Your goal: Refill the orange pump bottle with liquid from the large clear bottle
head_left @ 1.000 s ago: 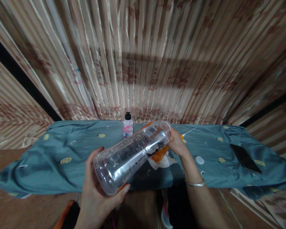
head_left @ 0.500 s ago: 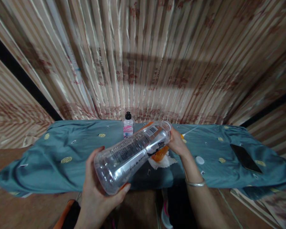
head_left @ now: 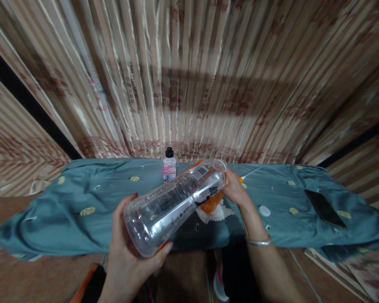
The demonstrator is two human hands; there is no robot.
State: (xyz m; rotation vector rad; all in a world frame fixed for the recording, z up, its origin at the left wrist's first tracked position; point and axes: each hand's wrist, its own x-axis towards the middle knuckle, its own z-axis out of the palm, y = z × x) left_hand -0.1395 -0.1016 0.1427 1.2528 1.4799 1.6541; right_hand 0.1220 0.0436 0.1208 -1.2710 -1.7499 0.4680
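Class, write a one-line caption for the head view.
Left hand and right hand tilt a clear plastic bottle above a teal cloth.

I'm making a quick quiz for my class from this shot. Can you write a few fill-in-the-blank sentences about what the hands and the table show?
1. The left hand grips the base of a clear plastic ____, tilted with its neck away.
2. The right hand is at the bottle's ____ end.
3. The small bottle at the back has a ____ cap.
4. The phone lies on the ____ cloth.

Missing words: bottle; neck; black; blue-green
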